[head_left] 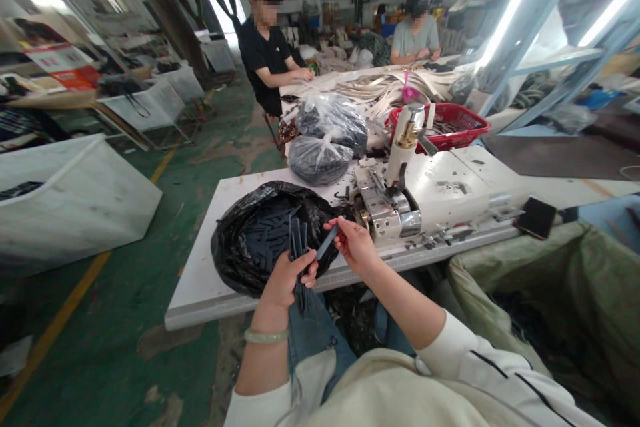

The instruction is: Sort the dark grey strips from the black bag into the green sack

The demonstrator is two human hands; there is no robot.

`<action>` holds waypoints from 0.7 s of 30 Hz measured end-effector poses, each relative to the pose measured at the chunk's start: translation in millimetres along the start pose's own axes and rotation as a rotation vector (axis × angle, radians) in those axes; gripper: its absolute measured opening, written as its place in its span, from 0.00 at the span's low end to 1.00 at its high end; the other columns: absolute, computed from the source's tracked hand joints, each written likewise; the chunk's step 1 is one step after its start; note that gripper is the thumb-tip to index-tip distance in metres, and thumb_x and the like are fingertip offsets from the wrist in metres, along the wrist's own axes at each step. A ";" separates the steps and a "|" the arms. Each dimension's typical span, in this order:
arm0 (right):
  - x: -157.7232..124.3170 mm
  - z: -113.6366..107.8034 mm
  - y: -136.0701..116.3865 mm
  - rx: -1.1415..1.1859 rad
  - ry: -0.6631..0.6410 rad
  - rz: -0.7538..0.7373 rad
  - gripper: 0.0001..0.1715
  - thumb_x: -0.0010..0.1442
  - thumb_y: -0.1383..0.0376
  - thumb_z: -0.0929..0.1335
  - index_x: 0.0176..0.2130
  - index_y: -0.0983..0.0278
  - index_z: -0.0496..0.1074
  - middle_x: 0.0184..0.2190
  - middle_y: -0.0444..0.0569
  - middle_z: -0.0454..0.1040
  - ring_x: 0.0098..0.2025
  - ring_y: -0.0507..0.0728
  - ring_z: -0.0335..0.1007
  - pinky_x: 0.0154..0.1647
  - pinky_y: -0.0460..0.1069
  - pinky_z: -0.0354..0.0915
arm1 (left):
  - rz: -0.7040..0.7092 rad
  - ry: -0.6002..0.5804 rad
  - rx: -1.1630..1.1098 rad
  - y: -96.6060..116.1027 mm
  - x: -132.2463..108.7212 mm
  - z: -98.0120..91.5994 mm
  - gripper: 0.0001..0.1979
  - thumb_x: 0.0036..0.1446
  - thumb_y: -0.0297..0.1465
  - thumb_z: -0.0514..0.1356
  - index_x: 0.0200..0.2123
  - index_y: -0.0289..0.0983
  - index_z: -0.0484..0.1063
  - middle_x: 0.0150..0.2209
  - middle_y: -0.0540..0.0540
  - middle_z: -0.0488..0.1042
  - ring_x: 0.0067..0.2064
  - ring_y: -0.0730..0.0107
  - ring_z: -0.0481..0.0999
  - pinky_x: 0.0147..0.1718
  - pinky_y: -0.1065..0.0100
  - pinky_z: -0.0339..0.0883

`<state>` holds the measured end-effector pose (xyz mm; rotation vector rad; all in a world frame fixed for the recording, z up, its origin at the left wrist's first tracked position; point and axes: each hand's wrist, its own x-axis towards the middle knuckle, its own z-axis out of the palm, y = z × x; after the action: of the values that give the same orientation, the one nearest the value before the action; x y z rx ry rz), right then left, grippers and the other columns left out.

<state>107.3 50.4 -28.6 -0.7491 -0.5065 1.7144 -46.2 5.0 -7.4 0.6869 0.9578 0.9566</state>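
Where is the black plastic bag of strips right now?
In the head view, the black plastic bag sits open left of centre on the white tabletop, left of the machine and just beyond the left hand.

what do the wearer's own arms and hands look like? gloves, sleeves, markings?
No gloves on either hand. Left hand: a smooth, pale green bangle circles the wrist; the off-white left sleeve ends short of it, on the forearm. Right hand: bare wrist; the off-white right sleeve also stops on the forearm and carries thin dark stripes. No cables visible on either arm.
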 end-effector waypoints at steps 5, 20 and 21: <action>-7.0 -1.5 2.1 0.081 -0.149 0.045 0.16 0.51 0.59 0.74 0.38 0.65 0.76 0.33 0.47 0.77 0.22 0.43 0.65 0.21 0.36 0.65 | -0.027 0.019 -0.025 -1.2 2.8 -2.3 0.13 0.45 0.31 0.67 0.27 0.35 0.64 0.16 0.55 0.63 0.15 0.85 0.55 0.15 0.78 0.48; -23.1 -7.9 -14.0 -0.373 -0.095 -0.106 0.18 0.52 0.54 0.70 0.29 0.67 0.76 0.19 0.44 0.71 0.15 0.44 0.52 0.14 0.43 0.46 | -0.029 0.083 -0.074 2.8 11.4 -15.3 0.09 0.43 0.27 0.67 0.29 0.31 0.71 0.17 0.55 0.62 0.15 0.86 0.55 0.14 0.79 0.49; -26.3 -13.4 -18.9 -0.408 -0.086 -0.119 0.18 0.53 0.54 0.69 0.28 0.67 0.76 0.17 0.42 0.68 0.15 0.45 0.51 0.15 0.43 0.46 | -0.019 0.090 -0.075 4.3 10.9 -17.7 0.09 0.43 0.27 0.67 0.29 0.31 0.71 0.17 0.55 0.62 0.15 0.86 0.55 0.14 0.80 0.49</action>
<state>133.9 29.5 -19.5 -0.9150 -0.9602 1.5533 -61.0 18.0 -15.4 0.5741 1.0006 1.0084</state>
